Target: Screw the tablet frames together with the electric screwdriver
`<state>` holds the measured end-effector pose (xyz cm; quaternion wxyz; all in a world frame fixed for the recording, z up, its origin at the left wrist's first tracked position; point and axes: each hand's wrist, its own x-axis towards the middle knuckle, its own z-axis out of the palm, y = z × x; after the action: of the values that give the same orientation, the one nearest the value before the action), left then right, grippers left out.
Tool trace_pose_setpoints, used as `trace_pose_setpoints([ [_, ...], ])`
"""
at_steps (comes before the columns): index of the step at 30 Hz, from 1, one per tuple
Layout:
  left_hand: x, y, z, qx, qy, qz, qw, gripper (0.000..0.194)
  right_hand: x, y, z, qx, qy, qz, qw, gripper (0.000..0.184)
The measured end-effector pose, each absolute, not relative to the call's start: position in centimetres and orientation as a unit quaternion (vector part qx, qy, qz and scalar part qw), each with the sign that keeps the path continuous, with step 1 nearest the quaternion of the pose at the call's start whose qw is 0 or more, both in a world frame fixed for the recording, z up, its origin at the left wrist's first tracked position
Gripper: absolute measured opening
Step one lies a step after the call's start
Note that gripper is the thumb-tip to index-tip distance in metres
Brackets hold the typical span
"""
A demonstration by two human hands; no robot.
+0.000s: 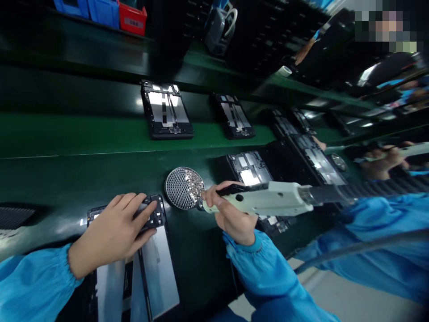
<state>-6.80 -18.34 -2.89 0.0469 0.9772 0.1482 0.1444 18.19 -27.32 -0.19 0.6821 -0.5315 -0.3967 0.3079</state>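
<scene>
My right hand [231, 210] is wrapped around a pale green electric screwdriver [268, 199], which lies nearly level with its tip pointing left. That tip is at the right rim of a round perforated dish [177, 190]; small silvery screws [194, 184] are gathered in the dish's right part. At lower left lies an opened tablet [161, 264] with its silver battery area showing. My left hand [117, 228] grips its dark upper end, fingers bent over the black part there and thumb on the near side. The palm hides some of the tablet.
More opened tablets [169, 112] lie along the green bench [67, 134], several toward the right. Blue bins [103, 11] and a red bin [133, 19] stand on the upper shelf. At right, a co-worker's hand [385, 161] holds a similar tool beside a blue sleeve [382, 223]. A grey cable [362, 246] crosses lower right.
</scene>
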Motion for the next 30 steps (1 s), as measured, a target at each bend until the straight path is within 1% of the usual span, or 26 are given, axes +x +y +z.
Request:
trace_pose_setpoints([
  [2,-6.8,-18.3,-2.9,0.977,0.146,0.150,0.044,0.049,18.2,-27.3,-0.4,-0.524,-0.407,0.307,0.682,0.015],
  [6,-6.7,-18.4,-3.1,0.974,0.152,0.164,0.041,0.046,18.3,-27.6,0.1,-0.510,-0.430,0.295,0.684,0.025],
  [10,-6.5,-18.6,-3.2,0.971,0.156,0.177,0.046,0.043,17.5,-27.7,2.7,-0.476,-0.460,0.291,0.690,0.026],
  [14,-6.2,-18.7,-3.1,0.970,0.165,0.174,0.047,0.043,14.8,-26.6,4.6,-0.444,-0.494,0.307,0.681,0.026],
  [20,-5.6,-19.1,-3.1,0.972,0.180,0.133,0.072,0.048,11.3,-24.9,2.9,-0.451,-0.502,0.365,0.642,0.026],
  [23,-5.3,-19.2,-3.0,0.971,0.184,0.124,0.085,0.049,11.1,-24.8,2.3,-0.470,-0.506,0.362,0.626,0.025],
  [30,-5.2,-19.3,-2.9,0.969,0.183,0.134,0.099,0.050,11.1,-24.9,2.4,-0.472,-0.513,0.361,0.620,0.026],
])
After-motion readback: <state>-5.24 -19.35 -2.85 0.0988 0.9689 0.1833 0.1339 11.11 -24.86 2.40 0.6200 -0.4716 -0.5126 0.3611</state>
